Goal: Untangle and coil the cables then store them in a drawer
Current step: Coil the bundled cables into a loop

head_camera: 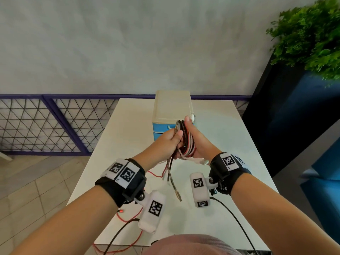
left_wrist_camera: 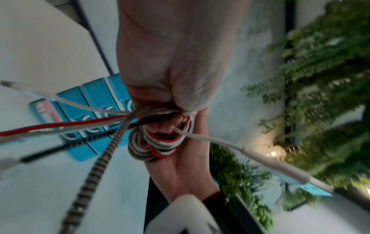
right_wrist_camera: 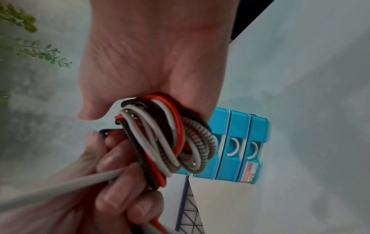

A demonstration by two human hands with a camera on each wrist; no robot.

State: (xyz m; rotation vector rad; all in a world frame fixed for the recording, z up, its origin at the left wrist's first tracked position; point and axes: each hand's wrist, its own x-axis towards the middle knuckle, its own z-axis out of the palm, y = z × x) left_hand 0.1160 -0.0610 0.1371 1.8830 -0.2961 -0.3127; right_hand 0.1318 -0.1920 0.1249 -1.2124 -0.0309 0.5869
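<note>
A coil of red, white, black and braided cables (head_camera: 187, 142) (left_wrist_camera: 160, 142) (right_wrist_camera: 160, 139) is looped round my right hand (head_camera: 198, 142) (right_wrist_camera: 150, 55), held up above the white table (head_camera: 230, 137), thumb pointing up. My left hand (head_camera: 171, 138) (left_wrist_camera: 174, 88) grips the strands just left of the coil, fingers curled tight. Loose ends hang from it: a braided cable with a USB plug (head_camera: 173, 181), a red cable (head_camera: 128, 219) trailing onto the table, and a white plug (head_camera: 199, 161). The drawer unit (head_camera: 172, 107) (right_wrist_camera: 240, 142), cream top and blue drawers, stands behind the hands with its drawers closed.
A purple mesh railing (head_camera: 55, 122) runs behind and left of the table. A green plant (head_camera: 309, 37) on a dark planter stands at the right. Black leads (head_camera: 237, 221) run from the wrist cameras toward my body.
</note>
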